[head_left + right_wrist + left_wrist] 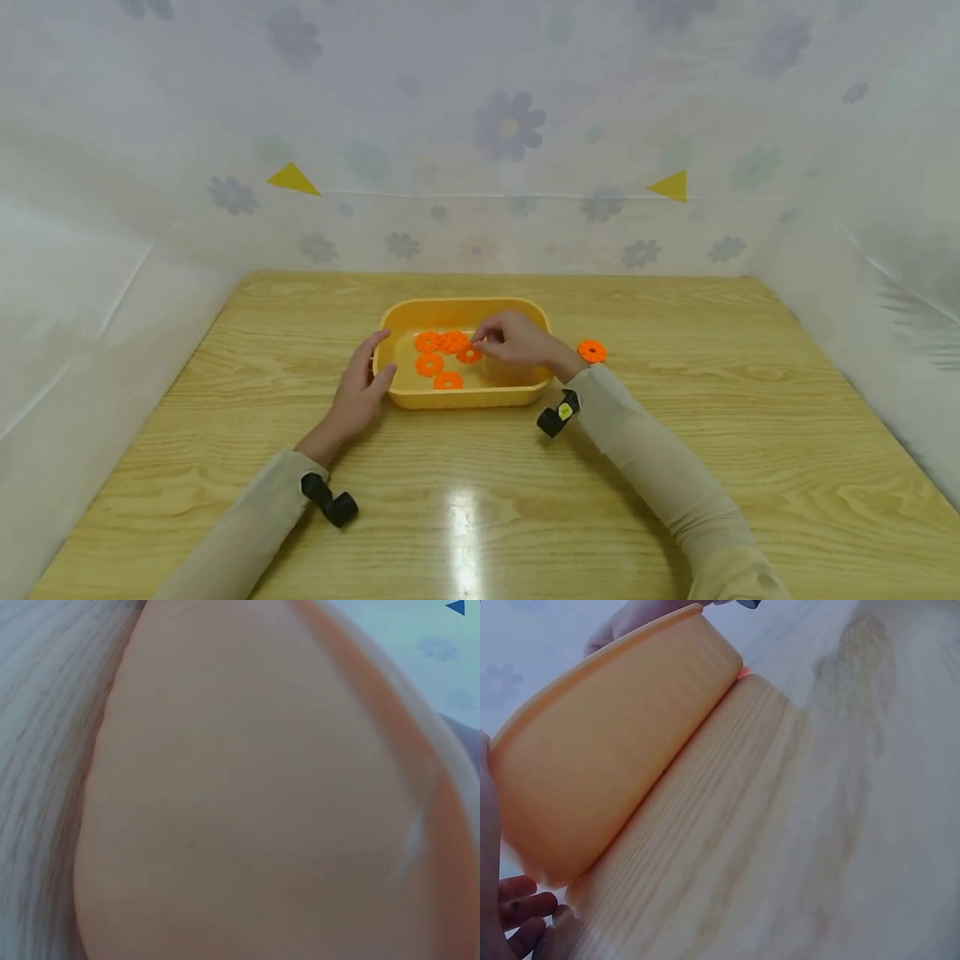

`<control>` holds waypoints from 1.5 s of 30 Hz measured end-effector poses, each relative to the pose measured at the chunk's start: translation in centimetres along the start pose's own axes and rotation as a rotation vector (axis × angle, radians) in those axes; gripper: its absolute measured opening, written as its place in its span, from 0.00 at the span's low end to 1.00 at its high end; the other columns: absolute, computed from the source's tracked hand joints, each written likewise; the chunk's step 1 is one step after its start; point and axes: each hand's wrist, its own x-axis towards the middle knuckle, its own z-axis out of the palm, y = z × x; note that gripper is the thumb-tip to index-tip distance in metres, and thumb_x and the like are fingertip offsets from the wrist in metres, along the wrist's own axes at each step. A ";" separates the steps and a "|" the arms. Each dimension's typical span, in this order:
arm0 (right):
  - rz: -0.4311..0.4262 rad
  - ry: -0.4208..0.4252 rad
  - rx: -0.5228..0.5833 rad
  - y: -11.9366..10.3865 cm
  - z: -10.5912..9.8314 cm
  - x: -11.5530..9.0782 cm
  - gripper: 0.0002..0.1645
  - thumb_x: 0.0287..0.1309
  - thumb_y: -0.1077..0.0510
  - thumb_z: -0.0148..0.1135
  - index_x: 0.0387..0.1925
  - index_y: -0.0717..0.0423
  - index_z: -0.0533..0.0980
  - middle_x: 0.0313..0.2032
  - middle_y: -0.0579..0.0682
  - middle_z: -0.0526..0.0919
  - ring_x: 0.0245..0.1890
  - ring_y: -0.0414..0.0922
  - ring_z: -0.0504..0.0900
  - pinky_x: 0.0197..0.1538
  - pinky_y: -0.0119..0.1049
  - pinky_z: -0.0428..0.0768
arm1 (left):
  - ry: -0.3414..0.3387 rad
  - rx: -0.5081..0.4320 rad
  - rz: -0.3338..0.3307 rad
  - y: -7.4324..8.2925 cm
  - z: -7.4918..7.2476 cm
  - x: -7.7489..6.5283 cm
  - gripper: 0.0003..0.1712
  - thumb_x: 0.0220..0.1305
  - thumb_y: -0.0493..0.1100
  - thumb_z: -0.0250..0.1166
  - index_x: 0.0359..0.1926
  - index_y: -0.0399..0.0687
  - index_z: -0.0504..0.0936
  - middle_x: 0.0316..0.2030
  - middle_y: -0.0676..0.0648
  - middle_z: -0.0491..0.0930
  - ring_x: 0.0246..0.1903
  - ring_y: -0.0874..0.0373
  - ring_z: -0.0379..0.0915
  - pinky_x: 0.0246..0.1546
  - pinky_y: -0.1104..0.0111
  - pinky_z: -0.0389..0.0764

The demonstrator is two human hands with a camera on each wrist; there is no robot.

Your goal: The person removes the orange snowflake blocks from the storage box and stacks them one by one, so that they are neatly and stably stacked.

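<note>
A yellow plastic tub [480, 398] stands on the table with several orange notched discs [429, 364] inside, each with a hole in the middle. At its left end, the left hand [356, 400] holds the wall, thumb over the rim. Several of its fingers [529, 909] sit low beside the tub's outer corner in the left wrist view. Reaching over the right side, the right hand [517, 340] pinches the edge of an orange notched disc [469, 356] inside the tub. The tub's outer wall [247, 780] fills most of the right wrist view, hiding that hand's fingertips.
Another orange notched disc [592, 351] lies on the wooden table [450, 483], right of the tub beside the right wrist. Flower-patterned white sheeting [450, 125] encloses the table at the back and sides.
</note>
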 end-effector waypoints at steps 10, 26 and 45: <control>0.021 0.040 0.072 0.1 -1.1 -1.3 0.06 0.64 0.61 0.59 0.32 0.58 0.80 0.19 0.46 0.73 0.17 0.37 0.61 0.27 0.31 0.65 | 0.007 0.007 0.000 0.0 0.1 -0.1 0.29 0.69 0.33 0.52 0.69 0.29 0.59 0.65 0.28 0.61 0.48 0.43 0.67 0.44 0.72 0.69; 0.133 0.244 0.140 1.2 -2.2 -3.4 0.09 0.67 0.59 0.57 0.39 0.61 0.79 0.19 0.45 0.69 0.17 0.39 0.61 0.26 0.31 0.63 | 0.001 -0.008 0.005 -0.1 0.0 -0.2 0.29 0.69 0.33 0.52 0.69 0.29 0.58 0.66 0.27 0.59 0.51 0.36 0.67 0.43 0.74 0.68; 0.205 0.278 0.182 -1.4 -4.6 -6.5 0.09 0.68 0.64 0.53 0.39 0.68 0.76 0.24 0.63 0.72 0.21 0.38 0.63 0.29 0.30 0.65 | 0.004 -0.020 0.030 -0.1 0.1 -0.1 0.29 0.69 0.31 0.51 0.68 0.27 0.58 0.65 0.26 0.60 0.45 0.48 0.67 0.40 0.77 0.69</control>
